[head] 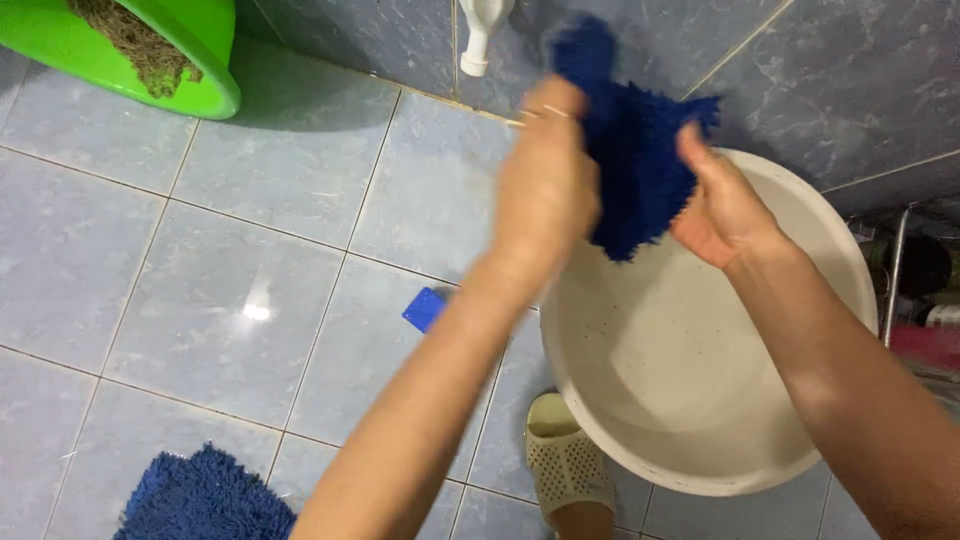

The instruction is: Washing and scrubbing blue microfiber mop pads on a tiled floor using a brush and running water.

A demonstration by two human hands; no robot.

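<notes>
A dark blue shaggy cloth [630, 150] hangs between both hands above a round white basin [800, 420] on the tiled floor. My left hand [545, 185] grips the cloth's left side, a ring showing on one finger. On the cloth's right edge, my right hand [722, 205] holds it with the palm turned inward. The cloth's lower end dangles over the basin's far rim. The basin's inside looks pale and bare.
A green tub [190, 60] with brownish fibrous matter leans at the top left. A second blue shaggy cloth [205, 500] lies at the bottom left. A small blue flat piece [424, 308] lies on the tiles. A beige slipper [565, 460] is on my foot. A white tap [478, 35] juts from the wall.
</notes>
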